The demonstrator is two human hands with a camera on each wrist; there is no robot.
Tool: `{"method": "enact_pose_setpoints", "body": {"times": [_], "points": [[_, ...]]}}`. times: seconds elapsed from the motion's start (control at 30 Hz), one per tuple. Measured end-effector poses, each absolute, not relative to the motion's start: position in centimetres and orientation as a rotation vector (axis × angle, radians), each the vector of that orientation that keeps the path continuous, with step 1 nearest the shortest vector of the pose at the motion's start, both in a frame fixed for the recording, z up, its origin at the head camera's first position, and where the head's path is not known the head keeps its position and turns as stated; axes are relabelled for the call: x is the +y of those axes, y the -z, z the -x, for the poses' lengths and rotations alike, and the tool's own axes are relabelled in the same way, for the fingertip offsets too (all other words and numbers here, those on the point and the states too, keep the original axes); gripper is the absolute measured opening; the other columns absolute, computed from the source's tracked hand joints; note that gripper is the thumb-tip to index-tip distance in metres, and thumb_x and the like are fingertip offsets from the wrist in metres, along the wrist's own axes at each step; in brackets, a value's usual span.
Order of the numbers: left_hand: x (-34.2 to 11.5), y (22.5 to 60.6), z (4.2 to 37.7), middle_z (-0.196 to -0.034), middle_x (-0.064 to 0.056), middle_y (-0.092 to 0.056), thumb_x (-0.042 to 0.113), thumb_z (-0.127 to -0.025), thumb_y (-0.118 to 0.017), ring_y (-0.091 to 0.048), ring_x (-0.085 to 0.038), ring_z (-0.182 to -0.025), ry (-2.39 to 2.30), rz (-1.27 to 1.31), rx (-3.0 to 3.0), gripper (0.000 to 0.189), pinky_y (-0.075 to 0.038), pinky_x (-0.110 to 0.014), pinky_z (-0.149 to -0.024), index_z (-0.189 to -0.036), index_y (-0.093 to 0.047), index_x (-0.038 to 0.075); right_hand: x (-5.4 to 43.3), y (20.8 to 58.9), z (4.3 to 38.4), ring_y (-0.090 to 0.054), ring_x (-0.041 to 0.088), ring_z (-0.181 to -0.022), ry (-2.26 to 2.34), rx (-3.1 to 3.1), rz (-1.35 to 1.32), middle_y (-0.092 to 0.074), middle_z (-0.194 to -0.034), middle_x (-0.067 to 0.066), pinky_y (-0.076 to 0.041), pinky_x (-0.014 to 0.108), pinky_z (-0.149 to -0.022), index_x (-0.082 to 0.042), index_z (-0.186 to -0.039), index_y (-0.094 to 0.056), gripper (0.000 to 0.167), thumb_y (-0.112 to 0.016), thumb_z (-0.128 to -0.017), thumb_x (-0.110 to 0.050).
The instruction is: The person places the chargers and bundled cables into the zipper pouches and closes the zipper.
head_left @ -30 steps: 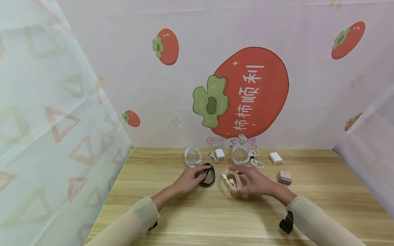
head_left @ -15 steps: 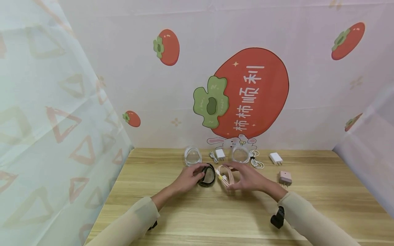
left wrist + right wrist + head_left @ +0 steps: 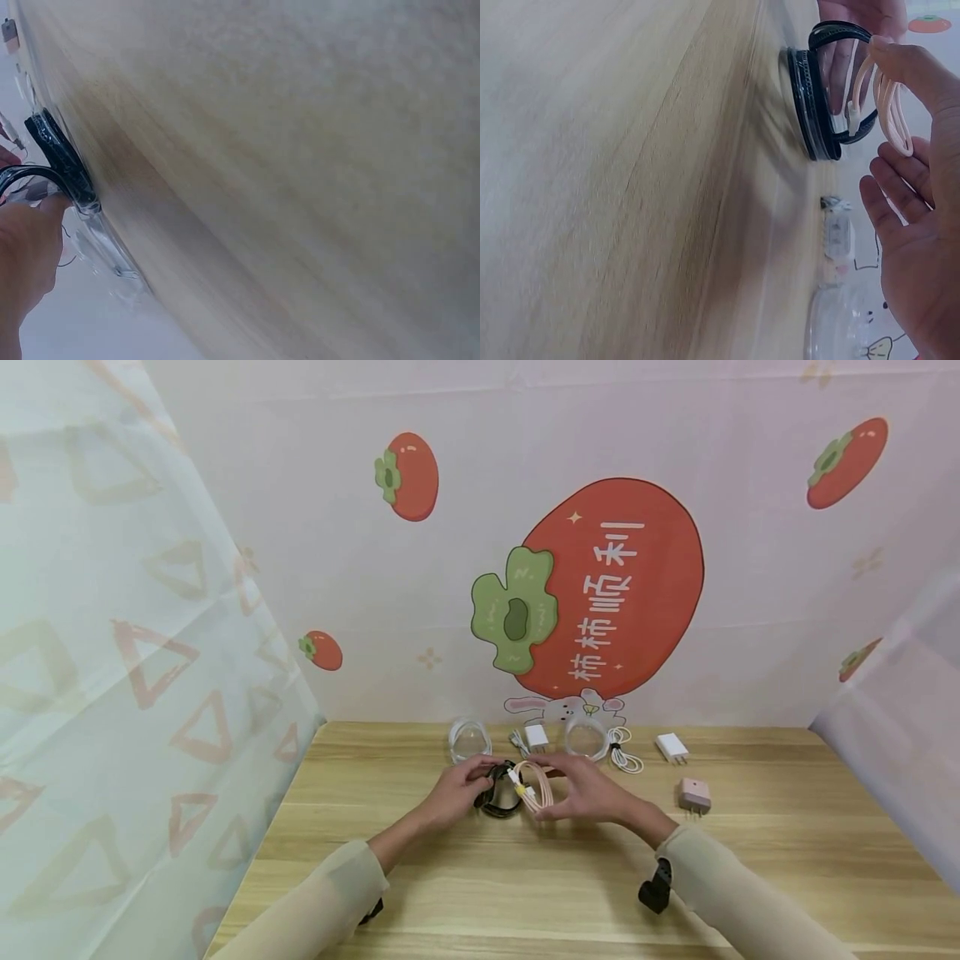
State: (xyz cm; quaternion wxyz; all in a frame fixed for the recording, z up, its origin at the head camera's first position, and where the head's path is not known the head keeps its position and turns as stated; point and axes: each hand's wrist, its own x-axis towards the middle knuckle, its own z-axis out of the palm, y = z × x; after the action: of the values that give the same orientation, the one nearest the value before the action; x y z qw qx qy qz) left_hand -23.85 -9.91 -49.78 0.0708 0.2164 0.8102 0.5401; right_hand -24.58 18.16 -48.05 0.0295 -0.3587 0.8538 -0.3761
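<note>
My left hand (image 3: 452, 795) pinches one side of a black coil (image 3: 501, 812) with a glossy, band-like look; its exact kind is unclear. In the right wrist view, one loop of the black coil (image 3: 808, 105) stands up from the rest, which lies on the table. My right hand (image 3: 588, 789) holds a coiled pale pink charging cable (image 3: 547, 792) between thumb and fingers, above the table. The cable, with white plugs and a yellow tie, overlaps the black coil's right side in the head view; whether they touch I cannot tell.
Along the back of the wooden table (image 3: 450, 893) lie two clear round coils (image 3: 470, 742), a short white cable (image 3: 518, 742), a white charger plug (image 3: 536, 737) and a tied white cable (image 3: 627, 756). At right are another white charger (image 3: 672, 747) and a pink charger (image 3: 694, 794).
My right hand has moved left with the pink cable, from beside the black coil to over its right edge. My left hand has lifted and tilted part of the black coil slightly.
</note>
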Motion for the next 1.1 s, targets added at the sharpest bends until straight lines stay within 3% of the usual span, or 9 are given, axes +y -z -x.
{"method": "enact_pose_setpoints", "body": {"times": [0.3, 0.73, 0.97, 1.1], "points": [[-10.0, 49.8, 23.9, -0.136, -0.016, -0.07, 0.006, -0.104, -0.057, -0.067, -0.032, -0.127, -1.668, -0.575, 2.421, 0.037, -0.053, -0.049, -0.108, -0.139, -0.066, 0.01, 17.5, 49.2, 25.2, -0.069, 0.025, -0.123, 1.124, 2.674, 1.136, -0.068, -0.141, 0.009, -0.055, 0.05, -0.106, -0.002, -0.148, -0.06, 0.09, -0.098, -0.074, -0.037], [-10.0, 49.5, 23.7, -0.136, -0.018, -0.07, 0.004, -0.104, -0.056, -0.066, -0.033, -0.129, -1.719, -0.553, 2.373, 0.037, -0.051, -0.051, -0.109, -0.14, -0.065, 0.007, 16.5, 49.6, 25.0, -0.068, 0.024, -0.125, 1.158, 2.582, 1.074, -0.068, -0.14, 0.009, -0.055, 0.043, -0.107, -0.002, -0.149, -0.058, 0.087, -0.097, -0.077, -0.034], [-10.3, 49.8, 24.0, -0.137, -0.012, -0.071, 0.007, -0.104, -0.056, -0.066, -0.027, -0.129, -1.698, -0.519, 2.379, 0.039, -0.049, -0.046, -0.11, -0.141, -0.065, 0.012, 16.3, 49.8, 25.3, -0.068, 0.022, -0.124, 1.126, 2.591, 1.075, -0.069, -0.138, 0.009, -0.054, 0.045, -0.108, -0.001, -0.147, -0.06, 0.085, -0.096, -0.077, -0.035], [-10.3, 49.9, 24.0, -0.137, -0.013, -0.071, 0.006, -0.104, -0.056, -0.066, -0.028, -0.127, -1.702, -0.53, 2.378, 0.038, -0.051, -0.041, -0.104, -0.141, -0.065, 0.011, 16.2, 50.0, 25.5, -0.069, 0.022, -0.121, 1.128, 2.595, 1.091, -0.071, -0.134, 0.009, -0.055, 0.045, -0.106, 0.0, -0.145, -0.061, 0.083, -0.096, -0.077, -0.034]]}}
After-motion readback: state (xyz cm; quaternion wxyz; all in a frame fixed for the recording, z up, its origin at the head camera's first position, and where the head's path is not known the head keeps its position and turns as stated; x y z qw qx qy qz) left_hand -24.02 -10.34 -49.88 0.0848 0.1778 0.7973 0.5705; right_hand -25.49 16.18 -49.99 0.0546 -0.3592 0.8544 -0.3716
